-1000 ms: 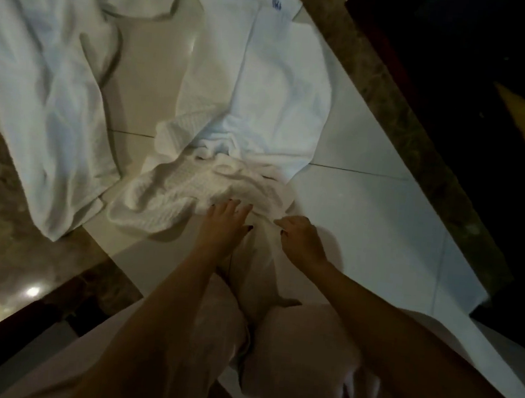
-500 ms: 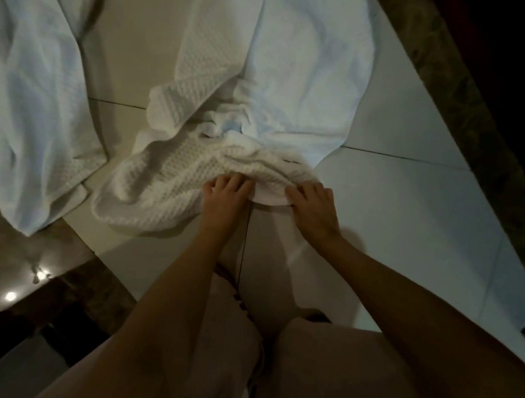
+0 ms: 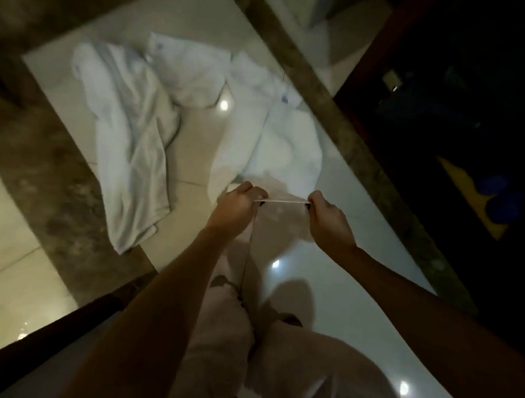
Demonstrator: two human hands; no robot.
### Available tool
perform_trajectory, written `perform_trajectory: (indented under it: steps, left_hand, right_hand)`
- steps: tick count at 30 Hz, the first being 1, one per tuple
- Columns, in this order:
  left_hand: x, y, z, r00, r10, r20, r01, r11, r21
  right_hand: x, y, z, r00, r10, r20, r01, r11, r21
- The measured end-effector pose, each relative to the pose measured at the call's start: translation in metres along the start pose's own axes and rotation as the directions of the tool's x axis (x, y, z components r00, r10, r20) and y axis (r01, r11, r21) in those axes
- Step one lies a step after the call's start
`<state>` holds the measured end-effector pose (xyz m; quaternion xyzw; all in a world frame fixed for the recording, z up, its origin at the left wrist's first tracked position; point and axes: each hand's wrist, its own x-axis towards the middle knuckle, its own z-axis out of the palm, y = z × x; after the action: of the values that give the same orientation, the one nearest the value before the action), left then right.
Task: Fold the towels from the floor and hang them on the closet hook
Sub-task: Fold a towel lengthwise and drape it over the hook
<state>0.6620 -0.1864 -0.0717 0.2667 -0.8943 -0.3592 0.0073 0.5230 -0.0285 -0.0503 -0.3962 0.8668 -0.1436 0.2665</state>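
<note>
Grip: the left hand (image 3: 238, 207) and right hand (image 3: 328, 219) are both clenched in a pinch on one hem of a white towel (image 3: 278, 149). The fingers are curled and the hem is drawn into a straight, thin line between the two hands. The hands are near each other but do not touch.

Material: the gripped towel is soft white cloth. Its far part lies in rumpled folds on the floor (image 3: 353, 271) beyond the hands, with a small blue mark near its far end. A second towel (image 3: 127, 153), long and creased, lies to the left, apart from the first, with its near corner over the dark border. A third bunched white cloth (image 3: 192, 76) lies beyond, between the two.

Surface: the floor is glossy pale tile showing light reflections. It is framed by mottled brown stone strips (image 3: 342, 126).

Clearance: bare tile shows to the right of the hands as far as the stone strip. Past the strip the area is too dark to assess. The person's light trousers (image 3: 219, 339) fill the lower frame.
</note>
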Motion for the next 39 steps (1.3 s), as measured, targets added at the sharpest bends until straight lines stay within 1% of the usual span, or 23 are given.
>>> perform_trajectory:
  steps: [2,7,9,11,13,16,20,23,25,27,29,30,32,36,39]
  left_hand:
    - [0.003,0.046,-0.05,1.0,0.0,-0.03,0.0,1.0,-0.016]
    - [0.0,0.165,-0.173,0.992,0.104,-0.071,-0.105,0.994,-0.012]
    - [-0.001,0.212,-0.226,0.972,0.2,-0.126,-0.199,0.98,0.022]
    - [0.001,0.256,-0.278,0.933,0.319,-0.169,-0.309,0.947,0.084]
    - [0.003,0.3,-0.325,0.907,0.365,-0.212,-0.349,0.931,0.11]
    - [0.001,0.364,-0.383,0.831,0.479,-0.282,-0.457,0.878,0.143]
    - [-0.01,0.445,-0.44,0.745,0.554,-0.371,-0.55,0.825,0.127]
    - [-0.017,0.497,-0.471,0.703,0.582,-0.41,-0.58,0.802,0.143]
    - [-0.019,0.527,-0.489,0.678,0.58,-0.452,-0.607,0.788,0.103]
    - [-0.02,0.56,-0.507,0.679,0.559,-0.475,-0.628,0.778,0.018]
    - [-0.018,0.593,-0.519,0.691,0.542,-0.479,-0.654,0.751,-0.093]
    - [-0.017,0.609,-0.525,0.691,0.544,-0.475,-0.669,0.731,-0.136]
    - [-0.013,0.641,-0.533,0.675,0.58,-0.457,-0.711,0.676,-0.193]
    - [-0.003,0.695,-0.535,0.613,0.679,-0.404,-0.79,0.537,-0.297]
    - [0.006,0.724,-0.529,0.567,0.731,-0.379,-0.82,0.455,-0.348]
  right_hand:
    - [-0.014,-0.025,-0.065,0.997,-0.064,-0.046,0.063,0.998,-0.013]
    - [-0.056,-0.081,-0.224,0.968,-0.169,-0.188,0.152,0.983,-0.099]
    - [-0.072,-0.106,-0.288,0.948,-0.207,-0.243,0.184,0.976,-0.114]
    - [-0.087,-0.127,-0.349,0.912,-0.241,-0.331,0.221,0.97,-0.098]
    - [-0.102,-0.146,-0.406,0.87,-0.262,-0.418,0.246,0.965,-0.093]
    - [-0.13,-0.17,-0.483,0.781,-0.287,-0.554,0.291,0.953,-0.083]
    - [-0.174,-0.194,-0.573,0.672,-0.337,-0.659,0.335,0.932,-0.136]
    - [-0.21,-0.203,-0.626,0.586,-0.379,-0.716,0.345,0.916,-0.203]
    - [-0.231,-0.208,-0.655,0.535,-0.403,-0.743,0.345,0.907,-0.242]
    - [-0.249,-0.21,-0.684,0.479,-0.416,-0.773,0.348,0.898,-0.268]
    - [-0.266,-0.212,-0.711,0.437,-0.393,-0.809,0.374,0.897,-0.234]
    - [-0.272,-0.214,-0.724,0.427,-0.37,-0.825,0.385,0.9,-0.204]
    - [-0.282,-0.219,-0.747,0.434,-0.324,-0.84,0.408,0.902,-0.137]
    - [-0.292,-0.222,-0.778,0.5,-0.267,-0.824,0.415,0.909,-0.042]
    - [-0.297,-0.215,-0.789,0.545,-0.22,-0.809,0.394,0.919,0.016]
